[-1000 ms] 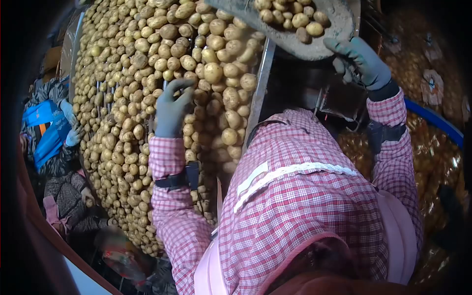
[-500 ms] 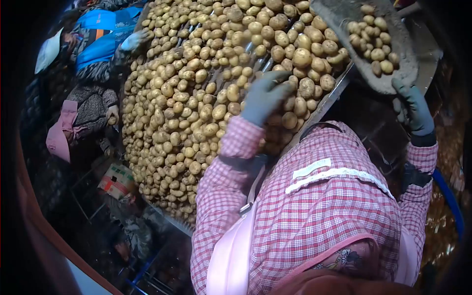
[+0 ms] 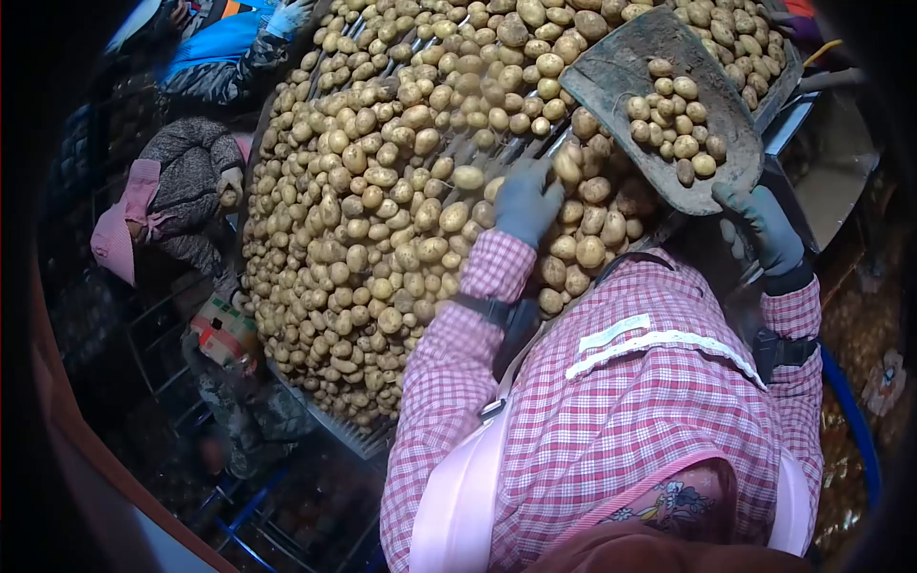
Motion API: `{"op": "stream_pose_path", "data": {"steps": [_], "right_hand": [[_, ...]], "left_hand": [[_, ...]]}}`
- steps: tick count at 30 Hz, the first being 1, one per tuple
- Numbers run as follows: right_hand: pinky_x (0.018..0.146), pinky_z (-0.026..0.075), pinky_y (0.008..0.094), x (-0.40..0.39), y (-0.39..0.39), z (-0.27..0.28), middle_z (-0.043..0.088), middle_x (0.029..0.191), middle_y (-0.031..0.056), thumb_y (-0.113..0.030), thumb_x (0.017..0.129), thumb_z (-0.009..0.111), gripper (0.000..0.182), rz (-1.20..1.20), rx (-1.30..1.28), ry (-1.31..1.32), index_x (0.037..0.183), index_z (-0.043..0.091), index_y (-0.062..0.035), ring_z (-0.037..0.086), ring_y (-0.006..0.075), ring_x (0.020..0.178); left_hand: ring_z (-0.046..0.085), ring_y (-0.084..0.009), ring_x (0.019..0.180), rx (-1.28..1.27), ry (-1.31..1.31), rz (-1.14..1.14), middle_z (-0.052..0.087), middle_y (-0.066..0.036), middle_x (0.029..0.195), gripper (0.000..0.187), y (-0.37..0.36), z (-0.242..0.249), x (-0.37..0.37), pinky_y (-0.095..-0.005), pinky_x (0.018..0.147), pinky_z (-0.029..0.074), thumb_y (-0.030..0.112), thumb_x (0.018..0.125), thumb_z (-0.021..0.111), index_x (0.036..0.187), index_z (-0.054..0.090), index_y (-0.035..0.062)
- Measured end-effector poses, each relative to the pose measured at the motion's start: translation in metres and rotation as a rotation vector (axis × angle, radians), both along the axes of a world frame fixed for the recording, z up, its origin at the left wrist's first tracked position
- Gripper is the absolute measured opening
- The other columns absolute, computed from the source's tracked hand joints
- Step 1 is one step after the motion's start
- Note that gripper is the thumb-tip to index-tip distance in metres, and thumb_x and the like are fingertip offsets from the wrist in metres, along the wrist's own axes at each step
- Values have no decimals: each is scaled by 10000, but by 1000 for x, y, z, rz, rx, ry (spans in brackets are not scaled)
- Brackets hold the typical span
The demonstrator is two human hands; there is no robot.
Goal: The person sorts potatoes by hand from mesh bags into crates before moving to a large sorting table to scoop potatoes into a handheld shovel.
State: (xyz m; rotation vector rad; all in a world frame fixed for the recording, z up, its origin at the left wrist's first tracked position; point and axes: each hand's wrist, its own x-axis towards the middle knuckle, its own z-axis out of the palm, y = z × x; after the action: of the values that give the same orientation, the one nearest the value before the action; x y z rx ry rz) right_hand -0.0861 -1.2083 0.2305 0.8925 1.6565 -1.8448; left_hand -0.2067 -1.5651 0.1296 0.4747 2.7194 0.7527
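Observation:
Potatoes (image 3: 373, 229) cover the sloping sorting table, with metal rollers showing through gaps between them. My left hand (image 3: 528, 202), in a grey-blue glove, reaches down among the potatoes. Its fingers are stretched out and somewhat blurred, and no potato shows in its grasp. My right hand (image 3: 767, 229), gloved the same way, grips the near end of a dirty, shovel-like scoop (image 3: 659, 177). Several small potatoes (image 3: 683, 124) lie in the scoop. The scoop's far edge is over the potatoes on the table.
A person in a pink hat (image 3: 115, 244) works at the left side of the table. Above them is another person in a blue garment (image 3: 215, 48). A red and green box (image 3: 224, 329) stands at lower left. A metal chute (image 3: 831, 172) is at right, with a blue hose (image 3: 850, 411) below it.
The scoop has moved left in view with my right hand, over the table's edge. My left hand has shifted slightly down among the potatoes. The camera view has shifted too.

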Motion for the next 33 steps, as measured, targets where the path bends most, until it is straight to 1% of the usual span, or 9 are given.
{"op": "stream_pose_path", "data": {"steps": [4,12,13,15,17,19,21,27,33], "right_hand": [[386,400,224,-3,-1,6,628,586,19,-386,997,703,360,12,-10,-28,969,728,-28,538,96,404],[366,396,220,-5,-5,4,629,577,13,-374,984,739,334,-56,-51,-58,958,726,-41,531,94,389],[364,396,220,-5,-5,3,629,576,12,-375,984,741,333,-51,-43,-66,955,726,-43,531,94,387],[367,396,217,-5,-5,1,627,571,8,-371,998,732,330,-36,-50,-42,950,723,-44,538,92,389],[368,394,214,-8,-8,7,626,570,7,-365,1004,730,326,-39,-43,-41,948,722,-44,541,90,391],[371,388,206,-12,-13,12,631,574,10,-362,1007,724,326,-42,-41,-25,940,723,-42,539,89,390],[371,387,204,-14,-15,18,632,576,11,-357,1006,722,322,-50,-26,-51,938,725,-43,539,88,390],[364,392,207,-16,-13,20,631,575,15,-329,999,723,304,-27,-38,-92,944,727,-30,539,91,389],[364,400,224,-14,-10,14,631,568,26,-328,996,729,316,-45,-55,-98,908,721,-24,545,108,387]], "left_hand": [[690,-349,1110,28,45,17,714,-165,1208,326,-31,14,-27,-425,996,541,243,917,731,1212,738,106],[649,-395,1175,-223,172,461,648,-193,1315,466,-56,11,-120,-446,1001,545,166,893,693,1351,651,87],[649,-390,1174,-257,-27,465,645,-192,1308,498,-26,44,-118,-452,1039,543,108,880,683,1373,638,63],[644,-372,1177,-256,306,242,643,-191,1297,520,-7,-18,-119,-461,1084,527,70,875,662,1394,632,77],[632,-394,1175,-230,129,256,645,-201,1311,533,24,19,-103,-450,1117,509,61,871,645,1403,627,84],[612,-416,1222,29,312,10,644,-208,1340,553,22,2,-74,-445,1135,492,77,878,649,1429,613,99],[604,-409,1255,308,151,-134,636,-195,1377,577,16,-1,-40,-440,1137,486,85,882,653,1456,594,117],[696,-365,1084,225,93,256,722,-186,1170,254,-46,20,-66,-440,990,548,153,916,670,1137,762,68],[706,-337,1084,164,152,194,735,-167,1187,294,-56,15,-115,-406,973,554,201,929,695,1193,762,90]]}}
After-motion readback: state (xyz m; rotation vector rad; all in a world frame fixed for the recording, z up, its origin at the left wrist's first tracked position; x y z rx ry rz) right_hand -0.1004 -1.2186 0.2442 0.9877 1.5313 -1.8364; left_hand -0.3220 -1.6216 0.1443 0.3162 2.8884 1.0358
